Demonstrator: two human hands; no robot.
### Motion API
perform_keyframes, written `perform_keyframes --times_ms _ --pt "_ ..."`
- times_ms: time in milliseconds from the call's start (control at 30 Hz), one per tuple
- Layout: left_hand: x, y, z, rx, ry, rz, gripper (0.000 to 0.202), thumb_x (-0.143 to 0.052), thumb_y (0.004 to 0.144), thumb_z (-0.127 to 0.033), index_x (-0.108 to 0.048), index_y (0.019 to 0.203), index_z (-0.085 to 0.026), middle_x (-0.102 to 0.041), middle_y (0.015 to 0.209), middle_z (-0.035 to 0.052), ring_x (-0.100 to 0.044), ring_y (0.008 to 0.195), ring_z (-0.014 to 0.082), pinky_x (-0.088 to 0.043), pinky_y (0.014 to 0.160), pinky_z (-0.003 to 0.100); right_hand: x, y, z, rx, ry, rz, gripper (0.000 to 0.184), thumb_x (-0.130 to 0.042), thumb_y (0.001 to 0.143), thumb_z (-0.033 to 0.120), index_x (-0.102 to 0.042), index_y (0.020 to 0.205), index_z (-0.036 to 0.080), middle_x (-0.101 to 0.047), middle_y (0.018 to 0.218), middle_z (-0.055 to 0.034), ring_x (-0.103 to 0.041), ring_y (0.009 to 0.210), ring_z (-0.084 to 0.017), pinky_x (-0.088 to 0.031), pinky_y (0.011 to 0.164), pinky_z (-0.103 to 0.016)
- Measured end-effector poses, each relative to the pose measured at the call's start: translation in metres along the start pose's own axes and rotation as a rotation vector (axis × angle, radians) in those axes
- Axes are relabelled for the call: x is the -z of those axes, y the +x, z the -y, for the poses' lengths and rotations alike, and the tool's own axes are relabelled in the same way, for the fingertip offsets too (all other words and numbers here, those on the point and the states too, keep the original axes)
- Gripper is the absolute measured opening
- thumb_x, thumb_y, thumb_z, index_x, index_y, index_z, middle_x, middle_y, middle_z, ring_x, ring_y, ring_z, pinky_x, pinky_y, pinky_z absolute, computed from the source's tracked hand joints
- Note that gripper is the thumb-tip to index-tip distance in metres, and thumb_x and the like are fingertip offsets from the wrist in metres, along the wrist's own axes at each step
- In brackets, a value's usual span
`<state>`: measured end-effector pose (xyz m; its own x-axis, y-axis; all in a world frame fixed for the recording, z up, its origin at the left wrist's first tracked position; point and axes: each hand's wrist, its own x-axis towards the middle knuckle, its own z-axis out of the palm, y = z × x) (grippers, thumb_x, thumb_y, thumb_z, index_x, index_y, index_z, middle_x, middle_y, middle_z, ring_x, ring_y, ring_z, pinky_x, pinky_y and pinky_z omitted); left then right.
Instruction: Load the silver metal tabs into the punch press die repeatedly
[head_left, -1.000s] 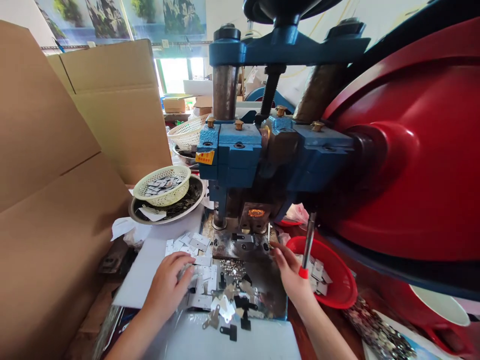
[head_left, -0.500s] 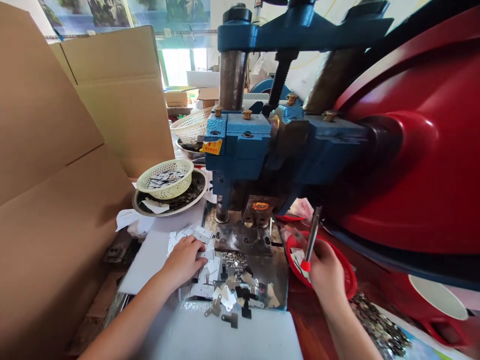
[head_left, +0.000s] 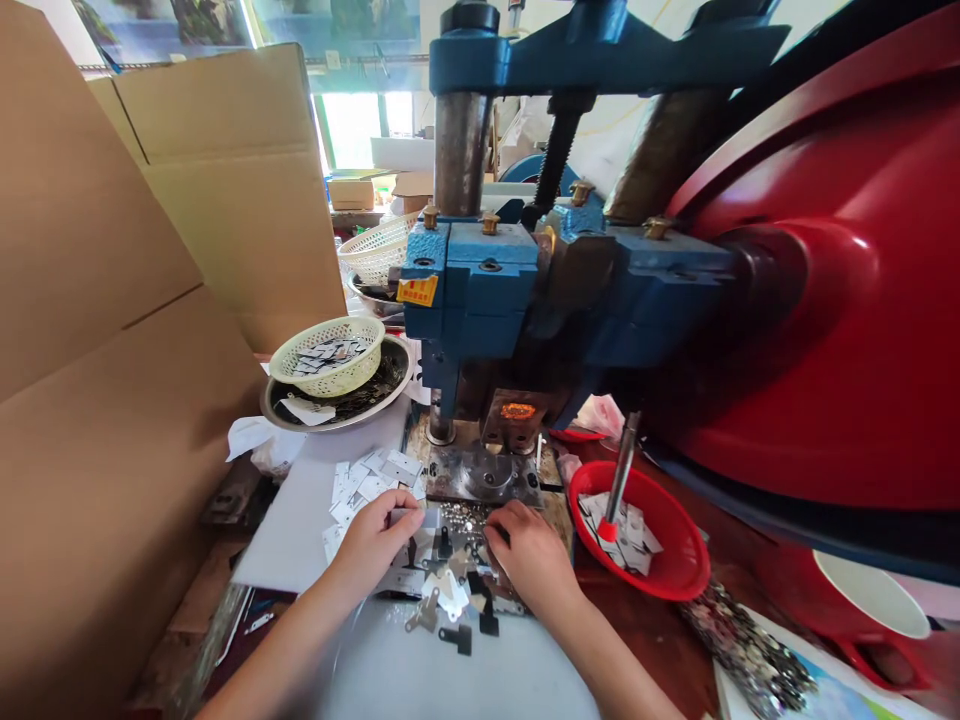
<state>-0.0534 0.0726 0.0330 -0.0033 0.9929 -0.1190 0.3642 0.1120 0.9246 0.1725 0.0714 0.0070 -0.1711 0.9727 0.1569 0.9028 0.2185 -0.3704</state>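
My left hand rests on a heap of small silver metal plates in front of the blue press, its thumb and fingers pinched on one plate. My right hand lies palm down on the press bed, fingers curled over small dark and silver stamped pieces. What the right fingers hold is hidden. The die sits just beyond both hands.
A red bowl with plates and a red-tipped rod stands at the right. A pale mesh basket sits in a metal dish at the left. Cardboard boxes wall the left; a red flywheel guard fills the right.
My right hand left the red bowl and came left onto the press bed. My left hand slid slightly toward me and closed on a plate.
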Motion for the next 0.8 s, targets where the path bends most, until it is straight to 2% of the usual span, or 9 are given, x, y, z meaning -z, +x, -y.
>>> perform_keyframes --times_ms 100,133,233,333,433,533,700,800 --pt "-0.004 -0.001 0.002 0.157 -0.256 0.072 0.030 -0.063 0.073 -0.043 -0.065 0.088 -0.017 -0.055 0.058 -0.0032 -0.052 0.055 0.0111 -0.039 0.051 0.021 0.002 -0.001 0.000 -0.042 0.021 -0.005 0.017 -0.049 0.081 0.019 -0.062 0.072 0.023 -0.063 0.077 -0.0016 -0.060 0.077 -0.018 -0.042 0.071 -0.029" --pt "-0.004 -0.001 0.001 0.192 -0.313 0.056 0.034 -0.065 0.071 -0.044 -0.065 0.091 -0.017 -0.057 0.060 -0.0027 -0.052 0.057 0.0111 -0.039 0.052 0.020 0.003 -0.001 -0.001 -0.044 0.057 -0.026 0.017 -0.048 0.081 0.019 -0.061 0.072 0.022 -0.062 0.077 -0.0014 -0.059 0.076 -0.017 -0.042 0.071 -0.029" --pt "-0.005 0.001 -0.003 0.242 -0.410 0.021 0.039 -0.070 0.066 -0.043 -0.067 0.094 -0.016 -0.061 0.065 -0.0010 -0.054 0.060 0.0113 -0.041 0.056 0.021 0.011 0.009 -0.003 0.002 0.153 -0.173 0.017 -0.046 0.084 0.022 -0.060 0.073 0.021 -0.061 0.077 -0.0024 -0.058 0.076 -0.017 -0.043 0.072 -0.029" --pt "-0.010 0.002 -0.007 0.248 -0.462 0.023 0.039 -0.072 0.064 -0.042 -0.068 0.092 -0.015 -0.061 0.062 -0.0009 -0.055 0.058 0.0111 -0.042 0.057 0.022 0.019 0.030 -0.003 0.087 0.119 -0.299 0.018 -0.047 0.086 0.024 -0.061 0.077 0.020 -0.061 0.079 -0.0041 -0.056 0.079 -0.019 -0.043 0.075 -0.032" --pt "-0.018 0.004 -0.010 0.261 -0.528 0.058 0.039 -0.072 0.065 -0.041 -0.069 0.094 -0.015 -0.064 0.064 0.0003 -0.057 0.059 0.0107 -0.044 0.058 0.022 0.025 0.049 -0.003 0.142 -0.032 -0.306 0.019 -0.048 0.086 0.023 -0.066 0.081 0.020 -0.063 0.083 -0.0063 -0.055 0.082 -0.022 -0.043 0.075 -0.034" --pt "-0.024 0.007 -0.014 0.295 -0.601 0.104 0.039 -0.071 0.065 -0.035 -0.069 0.097 -0.014 -0.068 0.073 0.0037 -0.060 0.064 0.0117 -0.045 0.060 0.022 0.026 0.054 -0.005 0.168 -0.124 -0.296 0.021 -0.049 0.086 0.023 -0.070 0.090 0.022 -0.063 0.087 -0.0078 -0.054 0.085 -0.023 -0.044 0.075 -0.036" --pt "-0.032 0.010 -0.020 0.321 -0.642 0.157 0.037 -0.065 0.065 -0.019 -0.068 0.101 -0.012 -0.069 0.073 0.0052 -0.061 0.065 0.0117 -0.045 0.061 0.022 0.025 0.043 -0.014 0.234 0.027 -0.318 0.025 -0.046 0.089 0.026 -0.067 0.103 0.024 -0.063 0.103 -0.0073 -0.053 0.099 -0.024 -0.044 0.086 -0.040" --pt "-0.036 0.012 -0.024 0.310 -0.655 0.187 0.039 -0.061 0.063 -0.015 -0.068 0.101 -0.012 -0.069 0.071 0.0048 -0.061 0.065 0.0122 -0.045 0.063 0.023 0.026 0.034 -0.013 0.186 0.187 -0.334 0.027 -0.043 0.090 0.028 -0.066 0.103 0.022 -0.065 0.102 -0.0074 -0.056 0.098 -0.022 -0.045 0.088 -0.041"
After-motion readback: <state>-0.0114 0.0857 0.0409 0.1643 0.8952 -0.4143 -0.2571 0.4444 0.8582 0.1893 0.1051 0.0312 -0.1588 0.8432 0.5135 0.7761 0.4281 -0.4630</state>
